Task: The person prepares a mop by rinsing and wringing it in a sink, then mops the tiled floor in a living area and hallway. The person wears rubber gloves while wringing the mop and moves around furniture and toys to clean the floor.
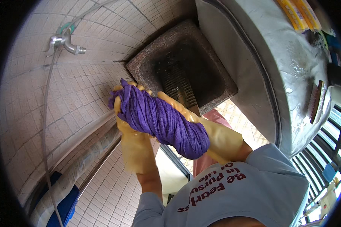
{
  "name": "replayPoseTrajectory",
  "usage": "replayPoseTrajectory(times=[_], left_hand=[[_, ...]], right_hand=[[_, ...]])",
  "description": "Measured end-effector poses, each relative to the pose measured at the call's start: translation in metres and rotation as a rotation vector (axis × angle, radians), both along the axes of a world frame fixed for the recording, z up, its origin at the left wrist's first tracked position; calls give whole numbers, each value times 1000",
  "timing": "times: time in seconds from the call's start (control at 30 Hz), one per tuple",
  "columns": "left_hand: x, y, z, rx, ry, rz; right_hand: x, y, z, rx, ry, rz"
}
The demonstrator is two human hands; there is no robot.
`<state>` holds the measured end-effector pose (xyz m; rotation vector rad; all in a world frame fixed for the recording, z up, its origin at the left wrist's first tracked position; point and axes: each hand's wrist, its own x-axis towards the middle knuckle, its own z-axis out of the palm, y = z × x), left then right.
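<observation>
A twisted purple cloth (162,119), possibly a towel, stretches diagonally between my two hands in wrung folds. My left hand (125,127), in a yellow rubber glove, grips its upper-left end, with fingers and thumb wrapped round the fabric. Along the cloth's far side lies my right hand (182,110), also gloved in yellow and holding it; part of this hand is hidden behind the roll. Beyond the cloth is a dark stone sink (216,102), and a ridged washboard (179,82) slants down into it. The cloth hides the washboard's near end.
A metal tap (66,44) juts from the tiled wall, with a thin hose (45,113) hanging beside it. Right of the sink stands a bulky appliance under a silvery cover (289,71). On it are a scrubbing brush (316,102) and yellow packets (294,14). A wrapped pipe (74,170) runs lower left.
</observation>
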<state>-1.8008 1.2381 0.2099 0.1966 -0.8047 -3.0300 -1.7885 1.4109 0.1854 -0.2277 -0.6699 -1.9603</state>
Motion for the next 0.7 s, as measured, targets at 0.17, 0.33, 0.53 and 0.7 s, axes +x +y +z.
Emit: replayPoseTrajectory(times=[0.17, 0.33, 0.53, 0.7], left_hand=[[-21, -26, 41, -384, -576, 21], [-67, -21, 65, -750, -528, -122], [-98, -8, 80, -1112, -632, -274], [-123, 6, 52, -1798, -500, -384]], right_hand=[[6, 11, 21, 121, 33, 79], [-2, 21, 48, 706, 181, 143], [-12, 17, 75, 943, 84, 218], [-14, 6, 58, 1054, 68, 246]])
